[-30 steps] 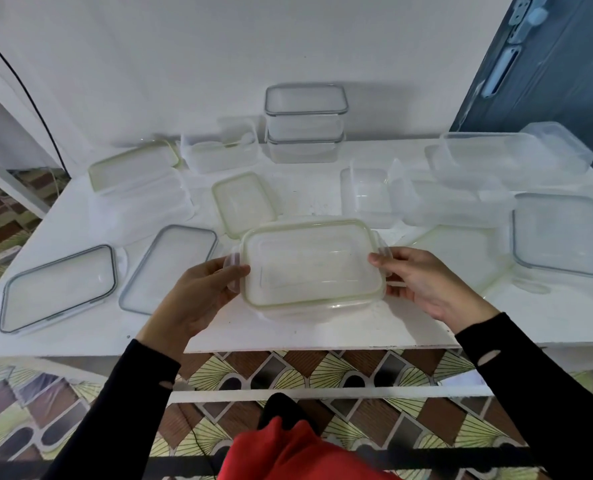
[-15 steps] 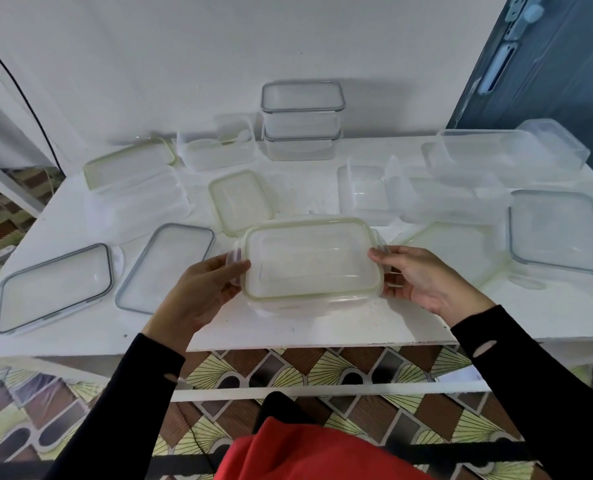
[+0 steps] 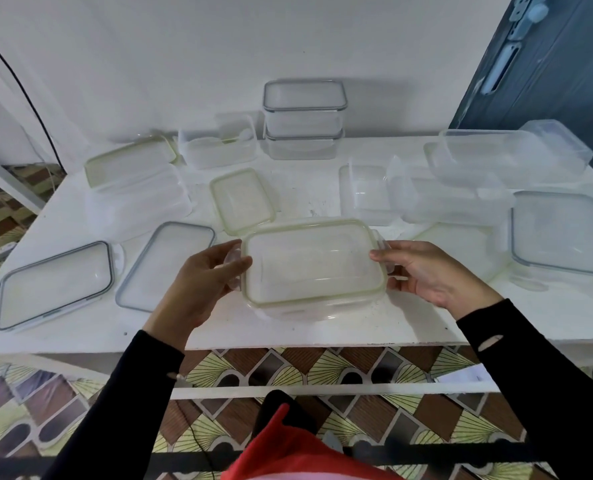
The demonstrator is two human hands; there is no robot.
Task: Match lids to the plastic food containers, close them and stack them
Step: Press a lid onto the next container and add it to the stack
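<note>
**A:** Did anything change in the last second?

**B:** Very little. The green-rimmed lid [image 3: 312,261] lies on its container [image 3: 298,311] as before, near the front edge of the tabletop [image 3: 357,327]. Both hands have stayed at its short ends.

**A:** How do the hands hold it?

**B:** The left hand [image 3: 198,285] pinches the lid's left flap between the thumb and curled fingers. The right hand [image 3: 433,275] has its fingertips on the right flap and the thumb below, so it is curled round it too.

**A:** What does this mean for the task?

**B:** I think the lid is matched and the closing is in progress. Whether the flaps are already snapped, I cannot tell. Stacking is not yet done. The stack of two closed containers [image 3: 303,123] stands at the back, and a grey-rimmed lid [image 3: 54,284] lies loose at the left.
</note>
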